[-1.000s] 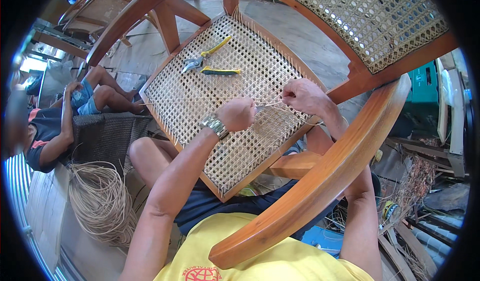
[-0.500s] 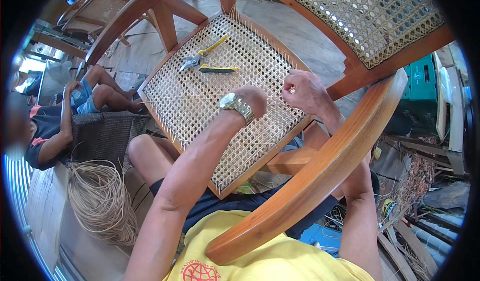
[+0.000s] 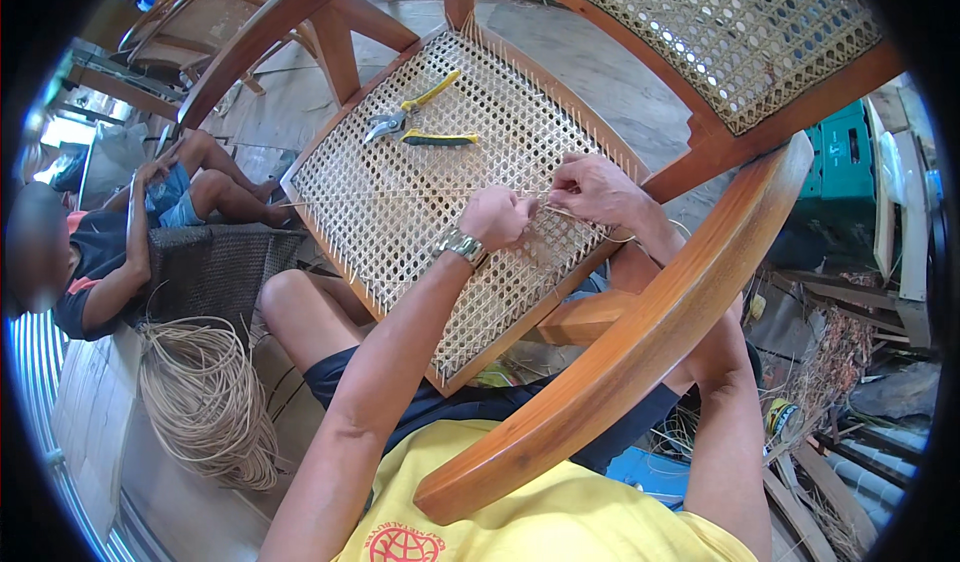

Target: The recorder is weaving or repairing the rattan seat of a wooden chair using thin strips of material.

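Left hand [image 3: 495, 217] and right hand [image 3: 592, 190] nearly meet, the right pinching a strand, the left's grip unclear. Under them, toward its right corner, spreads the cane seat [image 3: 520, 132] of a wooden chair [image 3: 640, 332]. Beyond that corner: a green crate [image 3: 835, 177], contents hidden. Open shears [image 3: 396, 120] lie near the seat's upper-left edge.

One bare left hand [image 3: 495, 218] and one bare right hand [image 3: 598, 192] appear with one tan woven-cane seat [image 3: 400, 177], one tan woven-cane backrest [image 3: 720, 32], one pair of yellow-handled shears [image 3: 437, 140] and two curved brown wooden armrests [image 3: 625, 337]; left, one tan cane coil [image 3: 205, 402] and one dark-shirted person [image 3: 105, 247]; right, one green crate [image 3: 825, 182].
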Action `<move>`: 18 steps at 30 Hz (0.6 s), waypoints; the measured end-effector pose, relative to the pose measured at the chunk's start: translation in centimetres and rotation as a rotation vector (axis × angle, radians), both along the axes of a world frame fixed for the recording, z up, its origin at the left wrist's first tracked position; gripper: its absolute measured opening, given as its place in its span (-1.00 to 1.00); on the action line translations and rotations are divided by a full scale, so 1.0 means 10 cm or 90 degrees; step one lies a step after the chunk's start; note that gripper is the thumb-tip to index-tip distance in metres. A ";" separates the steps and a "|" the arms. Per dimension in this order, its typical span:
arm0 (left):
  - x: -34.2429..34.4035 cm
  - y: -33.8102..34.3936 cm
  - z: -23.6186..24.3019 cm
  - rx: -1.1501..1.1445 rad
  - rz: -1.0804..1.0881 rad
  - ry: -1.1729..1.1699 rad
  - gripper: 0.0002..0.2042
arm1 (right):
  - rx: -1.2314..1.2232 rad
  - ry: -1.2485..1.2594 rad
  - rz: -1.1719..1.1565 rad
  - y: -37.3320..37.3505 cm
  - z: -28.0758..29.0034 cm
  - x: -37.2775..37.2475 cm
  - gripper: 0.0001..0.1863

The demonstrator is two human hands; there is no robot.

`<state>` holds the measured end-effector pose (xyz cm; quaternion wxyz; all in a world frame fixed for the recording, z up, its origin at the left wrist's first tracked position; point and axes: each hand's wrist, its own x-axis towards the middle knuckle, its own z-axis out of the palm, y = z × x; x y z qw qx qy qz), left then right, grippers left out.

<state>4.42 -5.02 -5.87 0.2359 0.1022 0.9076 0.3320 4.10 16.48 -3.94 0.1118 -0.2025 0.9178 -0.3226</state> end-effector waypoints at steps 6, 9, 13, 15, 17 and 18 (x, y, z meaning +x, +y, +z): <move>0.19 -0.33 1.06 -0.243 -0.052 0.099 -0.67 | -0.344 -0.290 0.029 -0.19 0.08 0.06 -0.53; 0.27 -0.52 1.34 -0.100 -0.044 0.189 -0.69 | -0.420 -0.346 0.114 -0.22 0.20 0.07 -0.54; 0.15 -0.43 1.08 -0.088 0.004 0.223 -0.67 | -0.451 -0.330 0.008 -0.07 0.07 -0.06 -0.67; 0.11 -0.67 0.79 -0.156 0.026 0.237 -0.71 | -0.425 -0.274 -0.044 -0.45 -0.04 -0.24 -0.70; 0.08 -0.49 0.57 -0.130 -0.018 0.181 -0.73 | -0.327 -0.195 -0.069 -0.24 -0.03 -0.17 -0.72; 0.09 -0.59 0.51 -0.158 -0.022 0.133 -0.75 | -0.268 -0.119 -0.040 -0.39 -0.06 -0.24 -0.74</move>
